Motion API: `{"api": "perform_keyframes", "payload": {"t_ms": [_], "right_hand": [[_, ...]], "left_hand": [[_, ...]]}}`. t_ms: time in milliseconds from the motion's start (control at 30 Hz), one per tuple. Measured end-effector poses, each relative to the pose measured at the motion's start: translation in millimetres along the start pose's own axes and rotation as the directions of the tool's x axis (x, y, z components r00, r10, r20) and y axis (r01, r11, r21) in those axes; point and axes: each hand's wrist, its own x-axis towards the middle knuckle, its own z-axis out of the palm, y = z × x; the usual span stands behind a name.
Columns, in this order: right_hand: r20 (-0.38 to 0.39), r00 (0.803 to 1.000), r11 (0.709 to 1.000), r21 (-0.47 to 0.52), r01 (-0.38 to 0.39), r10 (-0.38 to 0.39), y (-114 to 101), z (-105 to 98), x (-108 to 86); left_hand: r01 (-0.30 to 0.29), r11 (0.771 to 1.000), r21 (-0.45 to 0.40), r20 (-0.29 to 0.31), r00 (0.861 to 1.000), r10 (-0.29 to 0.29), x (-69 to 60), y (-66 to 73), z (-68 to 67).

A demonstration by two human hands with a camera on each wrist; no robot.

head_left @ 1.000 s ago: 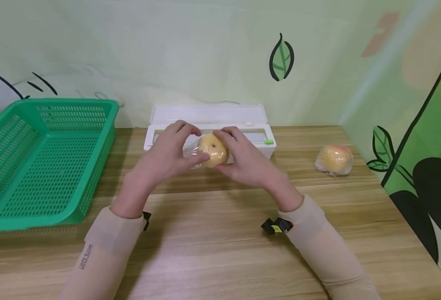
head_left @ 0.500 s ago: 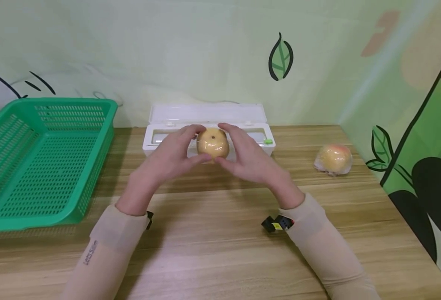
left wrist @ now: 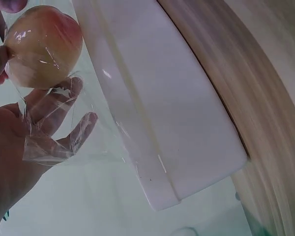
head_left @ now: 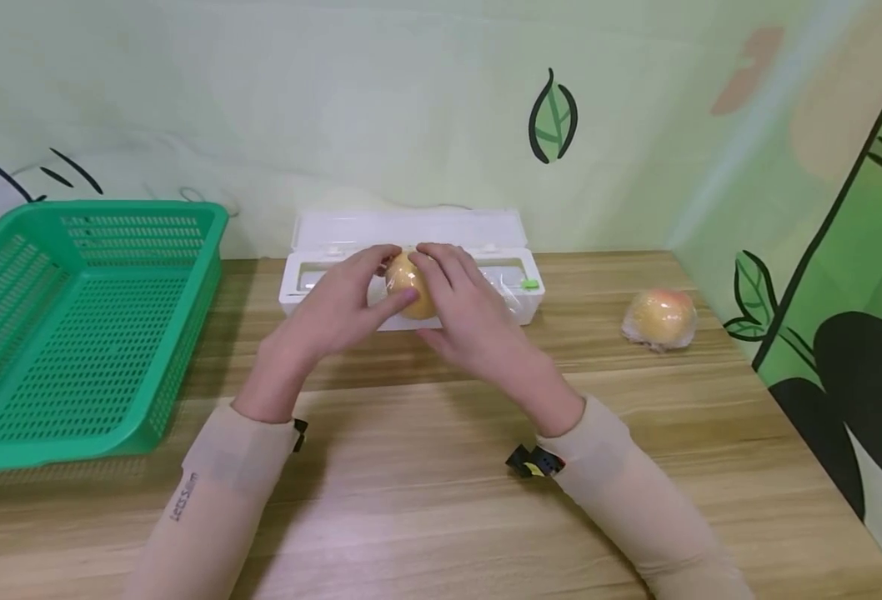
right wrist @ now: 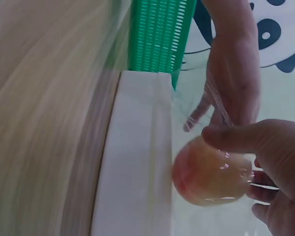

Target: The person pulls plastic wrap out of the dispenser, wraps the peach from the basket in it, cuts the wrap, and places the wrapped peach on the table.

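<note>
A yellow peach [head_left: 411, 287] with a red blush is held up between both hands, over the front of a white cling film box. Clear cling film [left wrist: 46, 147] is stretched over it, with a loose crumpled flap across the left fingers in the left wrist view. My left hand [head_left: 336, 308] holds the peach's left side, its thumb lying across the front. From the right, my right hand [head_left: 474, 321] curls its fingers over the peach; its thumb [right wrist: 231, 138] lies along the near side in the right wrist view. The fruit's far side is hidden.
The cling film box [head_left: 527, 310] stands against the wall with its lid [head_left: 411, 225] raised and a green slider [head_left: 530, 284] at its right end. A green plastic basket [head_left: 152, 367] is on the left. Another wrapped peach [head_left: 658, 318] sits on the wooden table's [head_left: 411, 500] right side.
The peach has been turned and lifted slightly between the hands. My right hand has moved left over it and now covers its right side. Some film shows right of that hand.
</note>
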Motion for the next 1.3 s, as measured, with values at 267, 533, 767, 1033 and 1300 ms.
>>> {"api": "perform_keyframes", "payload": {"t_ms": [267,533,767,1033,1300], "right_hand": [[0.049,0.998,0.997,-0.075,-0.024,0.028,-0.3,13.3,9.9],[0.017,1.000,0.987,-0.158,-0.009,0.012,2.8,19.2,20.3],[0.022,0.999,0.978,-0.206,-0.040,0.046,3.3,21.8,22.5],[0.008,0.999,0.980,-0.194,-0.048,0.051,6.0,23.7,22.9],[0.041,0.996,0.982,-0.171,-0.075,0.084,9.5,21.3,25.6]], "left_hand": [[0.098,0.994,-0.050,0.012,0.995,-0.098,0.6,-6.0,-3.2],[0.132,0.987,-0.088,0.029,0.991,-0.130,0.4,-10.3,-7.1],[0.091,0.991,-0.095,-0.077,0.992,-0.098,-2.3,-17.6,-20.8],[0.302,0.953,-0.012,-0.112,0.947,-0.301,-12.8,-30.3,-41.3],[0.415,0.904,0.103,0.112,0.898,-0.425,-23.5,-50.3,-50.8]]}}
